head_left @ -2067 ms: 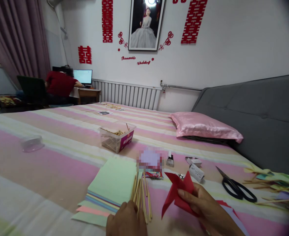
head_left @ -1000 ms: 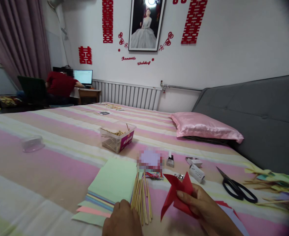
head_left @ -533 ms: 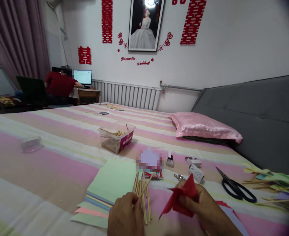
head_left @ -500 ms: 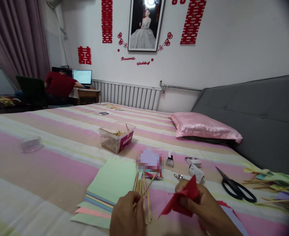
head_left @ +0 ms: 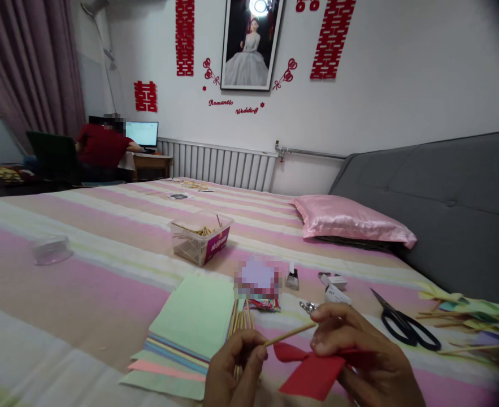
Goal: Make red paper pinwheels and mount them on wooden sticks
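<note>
**One stick pinched, red paper in the other hand**

The wooden stick [head_left: 289,334] is off the bed, slanting up from the left hand [head_left: 234,370] to the right hand [head_left: 359,362]. The left thumb and fingertips are closed on its near end. Its far end meets the right forefinger. The right hand's fingers are curled over the red folded paper [head_left: 312,374], which sits just under the stick above the striped bedspread [head_left: 105,282]. How the paper is folded is hard to make out, as the hand covers part of it.

Behind the left hand lies a bundle of sticks [head_left: 241,321], its lower ends hidden by the knuckles. It lies against the right edge of a stack of coloured sheets [head_left: 194,316] with a green sheet on top.

Farther up the bed is a clear plastic box [head_left: 200,237], open at the top, with thin sticks piled inside. Off to the left is a small clear tub [head_left: 48,249]; its contents cannot be told.

Near the right hand are a small bottle [head_left: 292,278], white cartons [head_left: 336,287] and black scissors [head_left: 406,328]. A blurred patch [head_left: 257,280] hides whatever is beside the bottle. At the right edge lie paper shapes on sticks [head_left: 473,319], smeared and partly cut off. A pink pillow [head_left: 351,220] lies by the grey headboard [head_left: 444,198]. A person in red [head_left: 99,150] sits at a far desk.
</note>
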